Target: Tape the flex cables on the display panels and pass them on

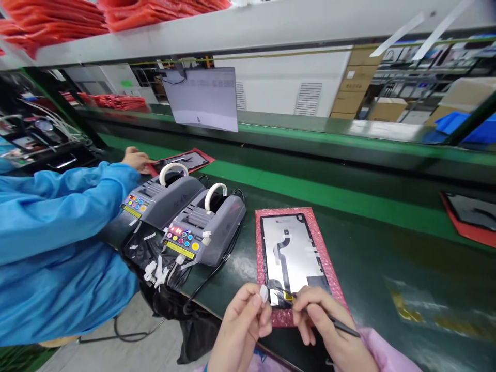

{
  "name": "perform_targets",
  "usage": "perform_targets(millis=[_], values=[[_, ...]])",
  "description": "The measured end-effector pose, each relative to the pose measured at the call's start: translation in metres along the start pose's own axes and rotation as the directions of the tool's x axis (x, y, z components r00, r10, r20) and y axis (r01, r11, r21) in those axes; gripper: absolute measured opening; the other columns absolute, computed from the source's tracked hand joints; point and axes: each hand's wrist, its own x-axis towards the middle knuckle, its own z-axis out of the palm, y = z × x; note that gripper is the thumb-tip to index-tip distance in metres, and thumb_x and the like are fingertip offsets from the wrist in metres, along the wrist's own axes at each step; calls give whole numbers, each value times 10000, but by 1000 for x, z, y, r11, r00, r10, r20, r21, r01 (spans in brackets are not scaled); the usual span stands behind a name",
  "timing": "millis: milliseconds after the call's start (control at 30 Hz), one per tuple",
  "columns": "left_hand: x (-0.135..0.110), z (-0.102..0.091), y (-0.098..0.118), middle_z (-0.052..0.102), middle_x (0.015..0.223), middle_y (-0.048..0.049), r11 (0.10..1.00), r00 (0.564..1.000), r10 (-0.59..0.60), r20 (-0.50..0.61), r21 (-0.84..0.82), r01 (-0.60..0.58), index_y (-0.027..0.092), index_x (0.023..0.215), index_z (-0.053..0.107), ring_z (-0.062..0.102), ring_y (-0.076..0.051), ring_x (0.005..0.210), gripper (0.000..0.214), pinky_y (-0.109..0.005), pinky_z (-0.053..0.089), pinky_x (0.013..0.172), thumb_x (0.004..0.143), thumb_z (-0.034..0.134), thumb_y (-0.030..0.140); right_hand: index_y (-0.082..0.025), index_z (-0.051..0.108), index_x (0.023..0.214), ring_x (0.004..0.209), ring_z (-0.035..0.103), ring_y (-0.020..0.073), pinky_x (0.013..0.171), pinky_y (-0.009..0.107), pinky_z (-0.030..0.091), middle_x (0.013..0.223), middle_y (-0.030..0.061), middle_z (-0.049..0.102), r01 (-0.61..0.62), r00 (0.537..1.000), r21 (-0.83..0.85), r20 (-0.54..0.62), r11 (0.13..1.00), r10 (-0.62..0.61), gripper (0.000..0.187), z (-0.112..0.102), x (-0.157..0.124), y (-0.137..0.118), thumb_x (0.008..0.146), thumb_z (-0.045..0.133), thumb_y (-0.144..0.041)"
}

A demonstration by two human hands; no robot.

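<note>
My left hand [248, 315] is closed, pinching a small white piece of tape [264, 293] between thumb and fingertips. In my right hand [321, 315] is a pair of dark tweezers [343, 326], its tips pointing left towards the tape. Whether the tips touch anything I cannot tell. Both hands are over the near edge of a tablet screen panel [296, 253], silver-backed with a dark flex cable [282, 256]. The panel lies on a red bubble-wrap sheet [327, 258] on the dark green bench.
Two grey tape dispensers [217, 222] [170, 194] stand left of the panel. A co-worker in a blue sleeve [70, 196] reaches to another panel [186, 161]. A further panel [475, 209] lies far right. Overhead runs a shelf [271, 26] with red bubble bags [54, 20].
</note>
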Motion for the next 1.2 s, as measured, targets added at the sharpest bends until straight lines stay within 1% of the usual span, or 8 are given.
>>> perform_targets(millis=[267,400,567,667,767,833,967,1200], values=[[-1,8,-12,480,645,46,995,1000,-5,25,98,3,193,850,618,381,-84,585,399,-225,295,568,813,783,555,-198,723,936,492,622,97,451,183,459,717,39,700,-38,999,174,-8,984,40,288,7,-4,1,995,597,-450],[-4,6,-22,479,753,14,934,963,213,163,255,-250,203,807,642,423,-96,632,304,-243,321,597,925,683,480,-198,693,825,424,544,73,370,158,410,651,5,647,-97,976,452,-132,887,174,371,6,2,10,937,643,-548],[-7,1,-27,448,838,-8,681,745,495,448,332,-652,251,798,657,511,-160,797,273,-270,423,698,975,604,453,-235,569,757,386,381,27,363,109,364,592,-84,530,85,796,660,-495,746,348,416,-26,5,3,776,815,-570],[3,0,-32,548,974,-43,488,742,445,501,559,-670,307,1118,652,576,-176,849,169,-275,498,741,1014,540,380,-241,566,773,332,369,51,359,149,353,481,-91,478,83,831,406,-533,910,161,434,-53,-11,-9,907,616,-650],[28,3,-51,613,1164,-92,62,654,312,690,672,-738,326,1444,470,635,-214,1018,466,-313,539,875,996,546,222,-230,586,771,486,584,130,485,232,469,609,1,643,35,898,-125,-431,992,-86,414,-91,-22,-16,997,512,-569],[49,11,-68,621,1255,-106,-234,534,221,816,576,-784,329,1494,433,610,-263,1172,578,-366,528,963,957,562,156,-232,625,860,663,668,174,624,278,523,797,47,719,-47,916,-555,-355,831,-185,319,-130,-19,-19,1018,499,-480],[87,36,-90,652,1308,-89,-521,419,59,906,386,-761,335,1492,457,544,-350,1307,639,-527,464,1057,901,621,159,-260,650,1017,859,690,208,778,291,499,927,46,735,-328,922,-944,-330,44,-203,125,-241,1,-27,963,538,-269],[105,41,-66,707,1227,-31,-442,478,-82,874,398,-804,340,1499,437,603,-276,1249,630,-518,385,1152,917,676,308,-208,663,1004,788,677,301,617,372,432,956,182,722,-587,809,-777,-551,-226,-204,368,-412,-4,-62,788,462,11]])
